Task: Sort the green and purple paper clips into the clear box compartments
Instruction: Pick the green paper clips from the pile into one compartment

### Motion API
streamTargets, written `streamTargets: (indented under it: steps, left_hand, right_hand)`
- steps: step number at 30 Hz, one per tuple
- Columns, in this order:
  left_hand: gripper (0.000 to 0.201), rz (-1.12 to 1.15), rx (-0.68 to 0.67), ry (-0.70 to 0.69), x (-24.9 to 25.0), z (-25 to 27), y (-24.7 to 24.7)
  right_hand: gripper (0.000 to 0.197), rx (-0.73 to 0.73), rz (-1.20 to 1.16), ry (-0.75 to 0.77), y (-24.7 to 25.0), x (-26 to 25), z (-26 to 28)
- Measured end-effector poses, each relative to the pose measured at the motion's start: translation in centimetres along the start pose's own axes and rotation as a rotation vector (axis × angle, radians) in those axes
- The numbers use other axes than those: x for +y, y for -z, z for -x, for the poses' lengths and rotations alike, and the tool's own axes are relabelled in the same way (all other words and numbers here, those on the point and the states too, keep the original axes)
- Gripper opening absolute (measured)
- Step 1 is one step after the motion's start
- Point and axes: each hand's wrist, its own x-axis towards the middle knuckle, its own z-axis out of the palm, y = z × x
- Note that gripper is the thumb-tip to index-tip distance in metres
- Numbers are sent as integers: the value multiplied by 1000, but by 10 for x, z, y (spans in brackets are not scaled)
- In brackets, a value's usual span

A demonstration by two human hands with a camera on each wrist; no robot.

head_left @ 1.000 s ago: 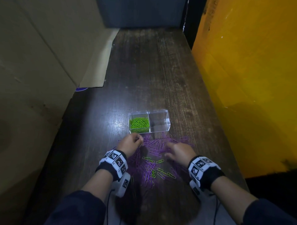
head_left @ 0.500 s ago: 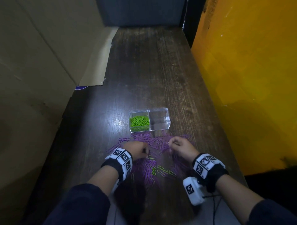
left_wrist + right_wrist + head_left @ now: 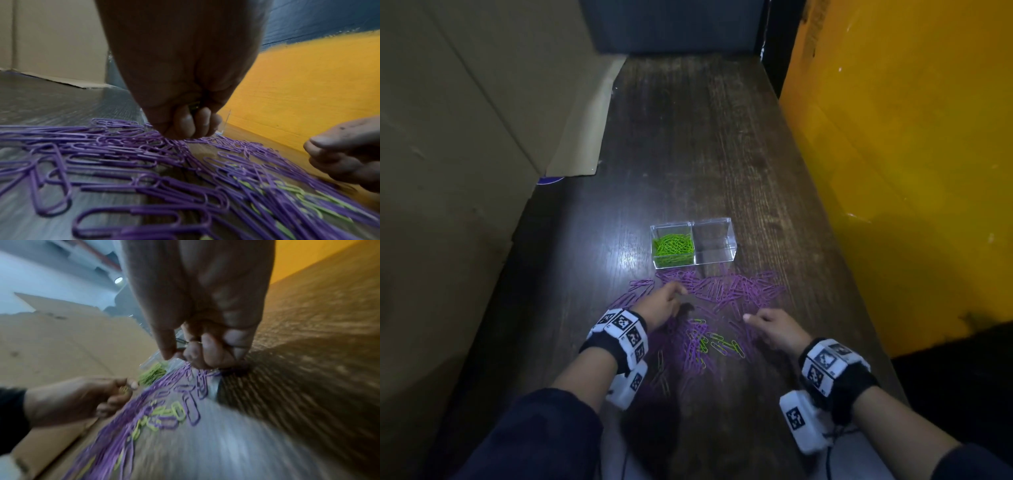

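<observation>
Purple clips [image 3: 726, 291]: lying scattered on the table [image 3: 688, 154], spreading from just below the box at 12 o'clock down to 6 o'clock between both hands.
Green clips [image 3: 674, 245]: most are sitting in the box's left compartment; a few loose greens [image 3: 722, 344] are lying among the purple ones at the pile's centre.
Box [image 3: 714, 228]: clear, standing beyond the pile; its right compartment is holding nothing.
Left hand [image 3: 661, 303]: hovering at 9 o'clock of the pile, fingers curling tight, pinching a green clip [image 3: 124, 389] that is showing between the fingertips.
Right hand [image 3: 777, 330]: sitting at 3 o'clock, fingers curling in around thin clips; their colour is unclear in the blur.
</observation>
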Motion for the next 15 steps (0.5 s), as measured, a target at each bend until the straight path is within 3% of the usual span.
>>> streamTargets:
  steps: [4, 7, 15]
  left_hand:
    - [17, -316, 14, -28, 12, 14, -18]
    - [44, -605, 58, -44, 16, 23, -39]
    - [26, -582, 108, 22, -21, 41, -27]
  right_hand:
    - [36, 93, 395, 45, -13, 15, 18]
    - [39, 184, 632, 76, -23, 17, 30]
    - [19, 202, 685, 144, -6, 17, 31]
